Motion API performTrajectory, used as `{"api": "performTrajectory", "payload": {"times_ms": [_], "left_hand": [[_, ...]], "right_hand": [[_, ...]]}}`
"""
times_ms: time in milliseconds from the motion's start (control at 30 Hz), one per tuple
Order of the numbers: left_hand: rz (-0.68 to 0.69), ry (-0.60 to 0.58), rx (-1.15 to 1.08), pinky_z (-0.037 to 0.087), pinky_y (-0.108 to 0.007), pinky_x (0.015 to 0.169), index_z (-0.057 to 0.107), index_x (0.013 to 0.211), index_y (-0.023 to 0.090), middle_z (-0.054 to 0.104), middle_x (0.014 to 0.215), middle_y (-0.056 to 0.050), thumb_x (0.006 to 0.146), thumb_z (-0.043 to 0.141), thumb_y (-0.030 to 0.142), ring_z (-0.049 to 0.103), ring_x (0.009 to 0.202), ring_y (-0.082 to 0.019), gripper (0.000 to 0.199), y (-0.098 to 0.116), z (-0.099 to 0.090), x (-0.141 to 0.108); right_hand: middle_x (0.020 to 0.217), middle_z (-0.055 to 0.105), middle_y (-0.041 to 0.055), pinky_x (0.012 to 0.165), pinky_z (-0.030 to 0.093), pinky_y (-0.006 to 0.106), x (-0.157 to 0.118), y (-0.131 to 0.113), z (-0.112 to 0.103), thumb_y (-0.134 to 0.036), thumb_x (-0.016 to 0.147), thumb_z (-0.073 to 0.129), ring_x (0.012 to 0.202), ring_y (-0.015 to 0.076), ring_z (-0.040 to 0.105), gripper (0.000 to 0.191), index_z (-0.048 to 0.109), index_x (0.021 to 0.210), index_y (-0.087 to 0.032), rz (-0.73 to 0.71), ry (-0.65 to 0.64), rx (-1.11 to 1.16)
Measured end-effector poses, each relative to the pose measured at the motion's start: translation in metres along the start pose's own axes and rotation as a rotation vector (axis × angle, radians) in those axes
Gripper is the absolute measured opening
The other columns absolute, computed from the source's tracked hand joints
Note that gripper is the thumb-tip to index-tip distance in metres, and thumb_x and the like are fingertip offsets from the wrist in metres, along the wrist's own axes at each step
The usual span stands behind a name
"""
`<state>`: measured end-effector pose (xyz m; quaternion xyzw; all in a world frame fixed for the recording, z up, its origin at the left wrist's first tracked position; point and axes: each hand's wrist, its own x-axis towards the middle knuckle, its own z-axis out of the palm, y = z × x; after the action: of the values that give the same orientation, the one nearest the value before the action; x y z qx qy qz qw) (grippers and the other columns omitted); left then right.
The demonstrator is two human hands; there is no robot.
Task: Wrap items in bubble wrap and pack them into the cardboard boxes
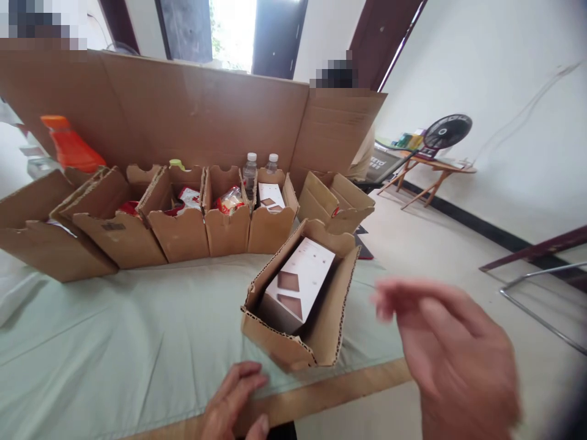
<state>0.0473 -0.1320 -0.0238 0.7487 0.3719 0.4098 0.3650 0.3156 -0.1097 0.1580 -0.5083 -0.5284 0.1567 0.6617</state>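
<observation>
Box: carton contained
Left hand: held open, empty — 7 o'clock
Right hand: likewise — 4 o'clock

Wooden-edged table, pale green cloth, open cardboard boxes

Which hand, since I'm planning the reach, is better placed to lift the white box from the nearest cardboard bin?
Probably the right hand, raised on the side where the bin has a gap beside the white box; the left hand is low.

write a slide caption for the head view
Left hand and right hand near a bin holding a white box, other bins behind
</observation>
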Motion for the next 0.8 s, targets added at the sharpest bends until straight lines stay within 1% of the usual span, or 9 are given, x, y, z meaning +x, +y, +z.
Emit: {"api": "performTrajectory", "payload": {"times_ms": [33,67,133,233,333,500,600,700,800], "left_hand": [[-0.021,0.056,0.010,0.062,-0.043,0.097,0.060,0.136,0.026,0.063,0.134,-0.014,0.092,0.058,0.026,0.067,0.121,-0.030,0.044,-0.002,-0.001,0.001],[-0.037,0.105,0.028,0.060,-0.046,0.100,0.054,0.143,0.026,0.059,0.139,-0.015,0.091,0.058,0.024,0.063,0.127,-0.032,0.052,-0.004,0.000,0.003],[-0.050,0.153,0.064,0.057,-0.050,0.105,0.038,0.155,0.026,0.049,0.149,-0.017,0.090,0.057,0.022,0.055,0.136,-0.035,0.068,-0.006,0.004,0.008],[-0.040,0.158,0.098,0.051,-0.058,0.110,0.020,0.163,0.025,0.037,0.158,-0.020,0.089,0.060,0.025,0.044,0.144,-0.040,0.084,-0.007,0.011,0.018],[-0.096,0.214,0.132,0.047,-0.062,0.113,0.013,0.164,0.021,0.040,0.157,-0.023,0.089,0.061,0.034,0.045,0.144,-0.042,0.090,-0.009,0.000,0.033],[-0.213,0.289,0.239,0.049,-0.058,0.111,0.050,0.148,0.020,0.066,0.133,-0.016,0.093,0.054,0.046,0.058,0.132,-0.039,0.061,-0.028,-0.069,0.056],[-0.239,0.192,0.315,0.059,-0.053,0.099,0.064,0.131,0.019,0.075,0.113,-0.013,0.089,0.058,0.048,0.068,0.117,-0.038,0.051,-0.044,-0.090,0.061],[-0.267,0.217,0.354,0.061,-0.052,0.093,0.068,0.123,0.021,0.077,0.104,-0.011,0.092,0.055,0.045,0.070,0.110,-0.037,0.042,-0.055,-0.080,0.060],[-0.223,0.244,0.365,0.062,-0.053,0.091,0.070,0.119,0.025,0.077,0.098,-0.009,0.092,0.054,0.043,0.071,0.108,-0.037,0.036,-0.063,-0.063,0.059]], "right_hand": [[0.100,0.076,0.0010,0.068,0.054,0.027,0.012,0.025,-0.005,-0.032,0.093,0.067,0.089,0.0179,0.071,0.013,0.074,0.104,-0.030,0.030,0.233,-0.030],[0.110,0.076,0.0038,0.073,0.055,0.029,0.024,0.051,-0.007,-0.036,0.088,0.070,0.102,0.0214,0.070,0.021,0.074,0.107,-0.028,0.109,0.341,-0.068],[0.119,0.074,0.0064,0.078,0.057,0.036,0.038,0.099,-0.002,-0.054,0.086,0.065,0.114,0.0275,0.067,0.038,0.073,0.110,-0.026,0.300,0.278,-0.079],[0.114,0.077,0.0089,0.080,0.060,0.045,0.033,0.143,0.020,-0.070,0.088,0.053,0.111,0.0332,0.070,0.054,0.074,0.108,-0.025,0.396,0.124,-0.054],[0.112,0.078,0.0084,0.087,0.060,0.048,0.005,0.151,0.040,-0.077,0.092,0.039,0.112,0.0338,0.070,0.065,0.075,0.111,-0.026,0.403,0.053,-0.027],[0.121,0.075,0.0094,0.097,0.057,0.048,-0.009,0.154,0.038,-0.073,0.093,0.048,0.123,0.0348,0.065,0.060,0.077,0.114,-0.025,0.449,-0.209,0.069],[0.141,0.065,0.0103,0.106,0.052,0.047,0.026,0.173,0.037,-0.065,0.083,0.071,0.132,0.0346,0.059,0.063,0.067,0.132,-0.025,0.355,-0.230,-0.013],[0.155,0.050,0.0154,0.106,0.051,0.049,0.077,0.194,0.051,-0.068,0.066,0.081,0.137,0.0353,0.055,0.099,0.051,0.149,-0.026,0.243,-0.257,-0.074],[0.146,0.059,0.0156,0.096,0.057,0.047,0.120,0.206,0.071,-0.072,0.066,0.075,0.127,0.0339,0.063,0.095,0.053,0.147,-0.027,0.158,-0.350,-0.196]]}}
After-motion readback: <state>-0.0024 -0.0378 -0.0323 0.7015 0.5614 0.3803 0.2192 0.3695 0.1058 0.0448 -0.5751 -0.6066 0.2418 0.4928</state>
